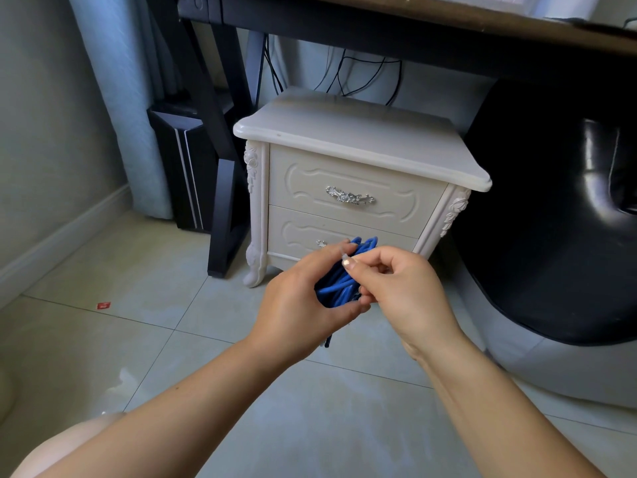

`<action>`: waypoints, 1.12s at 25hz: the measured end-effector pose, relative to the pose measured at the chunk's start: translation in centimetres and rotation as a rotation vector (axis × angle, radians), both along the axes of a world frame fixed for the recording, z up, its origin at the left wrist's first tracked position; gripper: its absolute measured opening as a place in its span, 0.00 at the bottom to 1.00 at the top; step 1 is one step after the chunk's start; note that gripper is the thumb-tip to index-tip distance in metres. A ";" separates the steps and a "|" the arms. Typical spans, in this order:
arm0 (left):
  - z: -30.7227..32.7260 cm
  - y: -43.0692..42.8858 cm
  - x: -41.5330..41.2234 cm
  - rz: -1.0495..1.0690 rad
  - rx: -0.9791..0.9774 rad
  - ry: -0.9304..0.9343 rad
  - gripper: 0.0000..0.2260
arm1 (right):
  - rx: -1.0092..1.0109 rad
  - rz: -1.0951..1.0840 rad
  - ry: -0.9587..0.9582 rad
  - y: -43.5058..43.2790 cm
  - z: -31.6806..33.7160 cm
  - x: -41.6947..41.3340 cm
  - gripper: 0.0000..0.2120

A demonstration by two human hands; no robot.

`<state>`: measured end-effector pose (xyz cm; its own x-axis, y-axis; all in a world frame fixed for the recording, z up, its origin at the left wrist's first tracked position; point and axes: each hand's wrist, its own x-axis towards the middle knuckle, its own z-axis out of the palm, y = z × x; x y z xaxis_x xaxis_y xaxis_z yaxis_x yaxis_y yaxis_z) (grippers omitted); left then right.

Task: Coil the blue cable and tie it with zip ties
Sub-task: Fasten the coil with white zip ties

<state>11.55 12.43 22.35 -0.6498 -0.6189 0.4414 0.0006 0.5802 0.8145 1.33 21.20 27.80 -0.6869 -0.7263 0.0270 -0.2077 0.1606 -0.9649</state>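
Indoors: tiled floor (144,339) below, white nightstand (344,188) behind. Held in mid-air between both hands is the blue cable (339,288), bunched, its loops running roughly upright. The top bends poke above the fingers and one tail hangs below. From the left, the left hand (296,305) curls round the bundle. From the right, the right hand (403,288) pinches a small clear piece (344,261) at the upper end with thumb and forefinger; plug or zip tie, cannot tell. A tie likely goes across the loops. There is a red scrap (103,305) on the floor and a dark desk (413,32) overhead.
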 end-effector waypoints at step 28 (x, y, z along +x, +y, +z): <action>1.7 -2.1 0.8 0.048 0.260 -0.110 0.27 | -0.302 0.127 -0.173 -2.2 -0.2 0.0 0.08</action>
<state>12.36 10.31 24.08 -0.6525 -0.7330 0.1921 -0.1183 0.3489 0.9297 1.29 19.05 27.62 -0.6049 -0.7831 0.1446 -0.0369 -0.1538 -0.9874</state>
